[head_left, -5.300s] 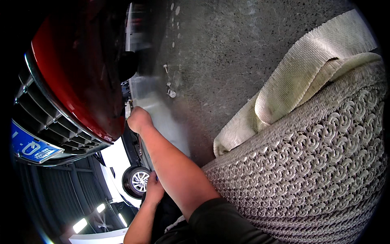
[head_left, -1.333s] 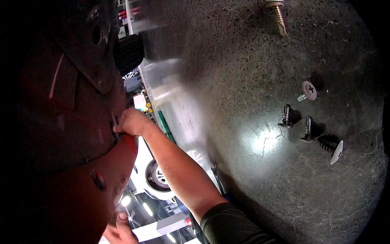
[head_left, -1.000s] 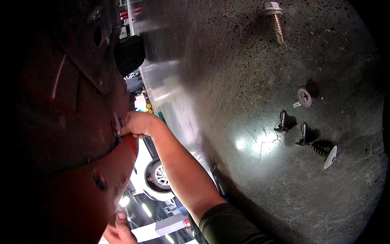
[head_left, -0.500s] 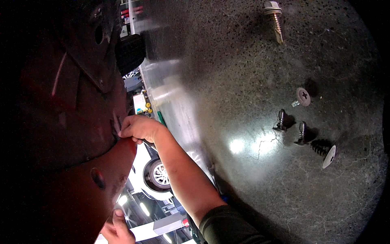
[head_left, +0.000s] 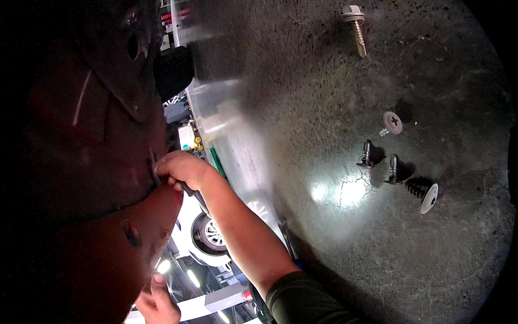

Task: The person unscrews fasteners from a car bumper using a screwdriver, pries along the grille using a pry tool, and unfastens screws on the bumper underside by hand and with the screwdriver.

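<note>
My right hand (head_left: 181, 167) reaches up to the seam where a dark underside panel (head_left: 108, 108) meets the red bumper (head_left: 97, 254) of a car. Its fingers are closed around a dark tool handle (head_left: 190, 192) pressed at that seam; the tool's tip is hidden. My left hand (head_left: 156, 302) shows only partly at the lower edge, thumb raised, resting against the bumper's lower edge with nothing seen in it.
Loose fasteners lie on the grey concrete floor (head_left: 350, 259): a hex-head screw (head_left: 353, 21) at the top and several dark screws (head_left: 394, 170) with a white-headed one (head_left: 392, 124) at the right. A black tyre (head_left: 174, 70) and a white car's wheel (head_left: 208, 237) show beyond.
Five seconds ago the view held the car's front and a knitted cushion. Over the last second my right hand stays at the seam, shifting slightly down and right; the screws only drift as my head moves.
</note>
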Demonstrator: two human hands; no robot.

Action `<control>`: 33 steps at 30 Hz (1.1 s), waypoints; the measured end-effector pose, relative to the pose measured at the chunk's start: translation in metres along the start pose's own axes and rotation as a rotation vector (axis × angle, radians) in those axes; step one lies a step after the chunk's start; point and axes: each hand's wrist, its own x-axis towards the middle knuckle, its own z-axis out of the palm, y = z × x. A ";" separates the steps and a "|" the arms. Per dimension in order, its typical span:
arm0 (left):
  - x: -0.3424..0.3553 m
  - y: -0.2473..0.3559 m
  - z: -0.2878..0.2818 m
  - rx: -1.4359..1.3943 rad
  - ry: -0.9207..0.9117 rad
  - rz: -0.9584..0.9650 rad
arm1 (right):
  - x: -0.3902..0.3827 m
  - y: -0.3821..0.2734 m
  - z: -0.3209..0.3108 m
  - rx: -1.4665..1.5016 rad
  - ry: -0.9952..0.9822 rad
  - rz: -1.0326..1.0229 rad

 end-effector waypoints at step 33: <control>0.000 0.001 0.002 -0.021 0.002 0.037 | 0.008 0.010 -0.013 -0.317 0.229 -0.120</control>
